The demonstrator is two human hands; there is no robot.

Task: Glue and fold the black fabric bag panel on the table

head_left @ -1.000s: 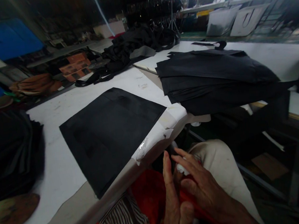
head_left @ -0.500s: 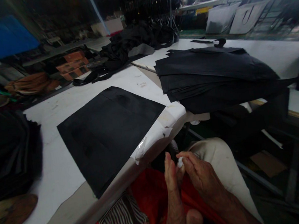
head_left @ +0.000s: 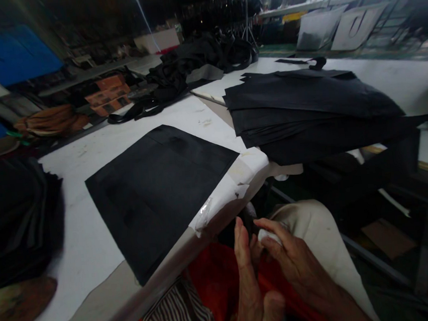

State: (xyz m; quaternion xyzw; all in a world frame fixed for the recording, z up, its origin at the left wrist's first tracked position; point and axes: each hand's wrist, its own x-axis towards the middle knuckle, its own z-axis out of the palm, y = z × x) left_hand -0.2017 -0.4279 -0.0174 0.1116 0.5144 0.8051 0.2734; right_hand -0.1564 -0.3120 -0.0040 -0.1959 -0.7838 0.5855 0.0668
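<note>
Above my lap, just past the table's near edge, my right hand (head_left: 291, 254) pinches a small white piece (head_left: 269, 236) between thumb and fingers. My left hand (head_left: 247, 273) is upright beside it, fingers extended and thumb apart, with nothing visible in it. A flat black sheet (head_left: 164, 190) lies on the white-covered table (head_left: 70, 204), one corner reaching the near edge. Neither hand touches the sheet.
Stacked black sheets (head_left: 306, 101) lie at the right, and another black pile (head_left: 15, 215) at the left. A brownish round object (head_left: 19, 305) rests at lower left. Black straps (head_left: 196, 56) and orange-brown blocks (head_left: 109, 95) are farther back.
The white piece shows more between my right thumb and fingers, which have shifted slightly right. The whole view has moved a little.
</note>
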